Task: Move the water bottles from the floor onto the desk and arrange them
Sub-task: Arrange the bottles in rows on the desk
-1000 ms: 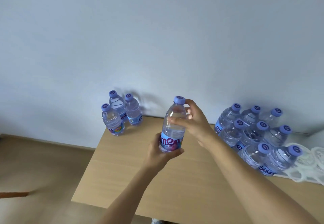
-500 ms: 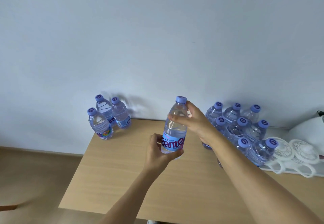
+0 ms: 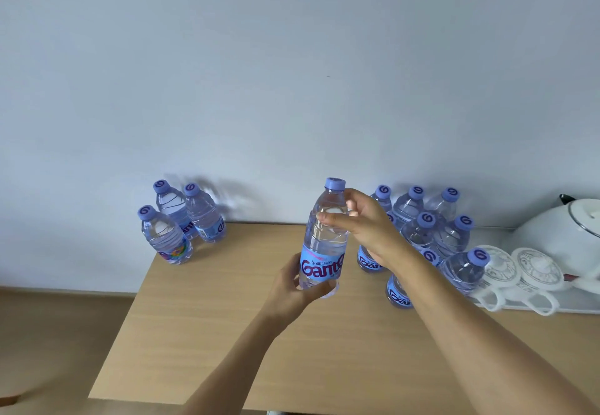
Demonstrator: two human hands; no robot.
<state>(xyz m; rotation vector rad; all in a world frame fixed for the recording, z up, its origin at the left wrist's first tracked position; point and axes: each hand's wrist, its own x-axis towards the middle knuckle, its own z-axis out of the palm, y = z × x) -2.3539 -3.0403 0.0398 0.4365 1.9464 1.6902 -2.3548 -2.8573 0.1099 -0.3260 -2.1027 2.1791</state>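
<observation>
Three water bottles [image 3: 181, 223] stand clustered at the desk's [image 3: 201, 333] far-left corner, against the wall. Over the middle of the desk, nearer its far edge, the left hand [image 3: 297, 291] cups the base of an upright bottle [image 3: 324, 236] with a blue label, while the right hand [image 3: 367, 226] wraps its shoulder just under the purple cap; whether it touches the desk cannot be told. Behind the right forearm a larger group of bottles [image 3: 435, 229] crowds the far edge, and by the far-right corner sit two white lids [image 3: 519, 268] and a white kettle [image 3: 561, 226].
</observation>
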